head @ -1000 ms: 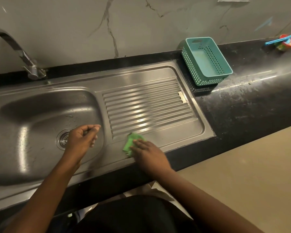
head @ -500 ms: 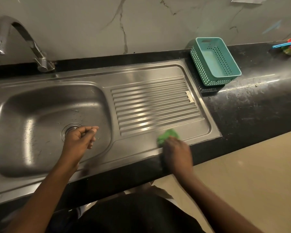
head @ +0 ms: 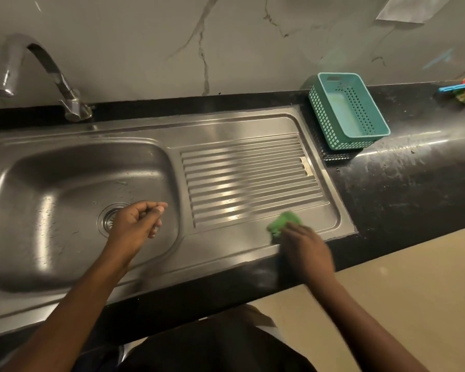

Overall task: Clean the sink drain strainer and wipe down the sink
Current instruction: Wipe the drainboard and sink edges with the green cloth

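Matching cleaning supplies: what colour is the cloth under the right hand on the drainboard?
Green cloth, head view.

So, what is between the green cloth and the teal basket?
In the head view, only the ribbed draining board and the sink's rim lie between the green cloth and the teal basket; nothing loose rests there.
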The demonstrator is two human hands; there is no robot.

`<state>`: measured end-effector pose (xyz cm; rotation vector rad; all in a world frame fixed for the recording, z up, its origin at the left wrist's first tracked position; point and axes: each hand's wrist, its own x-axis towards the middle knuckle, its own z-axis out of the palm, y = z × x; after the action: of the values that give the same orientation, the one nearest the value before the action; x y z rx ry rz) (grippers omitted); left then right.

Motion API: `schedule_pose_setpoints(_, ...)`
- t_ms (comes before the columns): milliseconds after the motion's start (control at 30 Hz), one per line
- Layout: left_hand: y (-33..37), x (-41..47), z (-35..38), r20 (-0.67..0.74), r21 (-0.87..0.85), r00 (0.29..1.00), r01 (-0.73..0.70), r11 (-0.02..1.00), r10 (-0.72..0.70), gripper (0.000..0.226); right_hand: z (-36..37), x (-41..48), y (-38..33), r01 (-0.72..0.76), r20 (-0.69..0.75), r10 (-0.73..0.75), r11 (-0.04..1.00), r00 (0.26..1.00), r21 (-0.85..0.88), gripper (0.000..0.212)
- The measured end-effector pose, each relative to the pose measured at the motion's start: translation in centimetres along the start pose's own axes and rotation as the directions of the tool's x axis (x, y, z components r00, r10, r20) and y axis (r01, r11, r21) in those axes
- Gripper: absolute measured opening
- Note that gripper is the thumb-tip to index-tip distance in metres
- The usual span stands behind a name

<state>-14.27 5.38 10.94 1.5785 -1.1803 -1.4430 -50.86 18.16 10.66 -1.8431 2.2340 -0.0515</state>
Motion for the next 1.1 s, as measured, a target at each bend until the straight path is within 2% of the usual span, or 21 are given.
schedule_pose_setpoints(67,0.2,-0.1,0.2,-0.029,-0.012,1.0,0.007,1.0,-0.007,0.017,-1.3,1.2,4.3,-0.12,-0.047,0.119,0.993,0.992,-0.014,0.038)
schedule_pose_setpoints(167,0.7,-0.3,0.6,-0.061,-0.018,0.998,0.006,1.0,-0.007,0.017,-1.5,4.7,6.6,-0.143,-0.096,0.146,0.989,0.985,0.039,0.042)
schedule_pose_setpoints(233,1.0,-0.4,1.1,-0.075,-0.02,0.997,0.006,1.0,-0.007,0.017,-1.9,7.9,6.1,-0.15,-0.191,0.164,0.985,0.968,0.087,0.025)
schedule_pose_setpoints(300,1.1,-0.5,1.5,-0.1,-0.022,0.995,0.017,1.0,-0.019,0.017,-2.6,11.6,5.2,-0.176,-0.304,0.185,0.983,0.934,0.058,0.009)
schedule_pose_setpoints(367,1.0,-0.7,1.7,-0.134,-0.041,0.99,0.032,0.999,-0.037,0.016,-3.6,15.0,4.5,-0.203,-0.381,0.203,0.978,0.902,0.041,0.017)
schedule_pose_setpoints(433,0.7,-0.8,1.9,-0.162,-0.075,0.985,0.043,0.996,-0.054,0.016,-3.9,17.8,4.0,-0.188,-0.367,0.195,0.981,0.91,0.055,0.021)
schedule_pose_setpoints(533,0.1,-1.0,2.1,-0.18,-0.108,0.981,0.058,0.992,-0.077,0.017,-2.9,20.2,2.3,-0.173,-0.241,0.198,0.978,0.95,0.12,0.029)
schedule_pose_setpoints(600,-0.2,-1.1,2.1,-0.198,-0.118,0.977,0.061,0.991,-0.084,0.016,-2.2,20.5,-0.4,-0.184,-0.217,0.216,0.97,0.952,0.157,0.027)
schedule_pose_setpoints(667,-0.3,-1.1,2.2,-0.219,-0.121,0.972,0.059,0.991,-0.085,0.016,-1.1,20.0,-4.6,-0.092,-0.168,0.12,0.982,0.978,0.165,0.019)
schedule_pose_setpoints(733,-0.3,-1.0,2.5,-0.24,-0.141,0.966,0.065,0.988,-0.098,0.017,0.1,19.2,-10.0,0.087,-0.105,-0.07,0.983,0.992,0.161,0.016)
schedule_pose_setpoints(800,0.0,-1.1,2.7,-0.251,-0.147,0.963,0.063,0.987,-0.099,0.017,1.1,18.7,-15.5,0.238,-0.089,-0.224,0.952,0.97,0.191,0.017)
schedule_pose_setpoints(900,0.8,-1.1,2.6,-0.26,-0.154,0.961,0.051,0.987,-0.091,0.017,1.9,18.7,-20.0,0.424,-0.061,-0.42,0.899,0.906,0.106,0.015)
schedule_pose_setpoints(1033,1.4,-0.7,2.6,-0.245,-0.148,0.966,0.051,0.988,-0.087,0.016,1.0,19.7,-15.8,0.571,-0.016,-0.571,0.821,0.821,-0.01,0.033)
schedule_pose_setpoints(1100,1.5,-0.5,2.7,-0.224,-0.146,0.971,0.055,0.988,-0.087,0.016,0.5,20.1,-11.1,0.484,-0.044,-0.483,0.875,0.875,0.023,0.037)
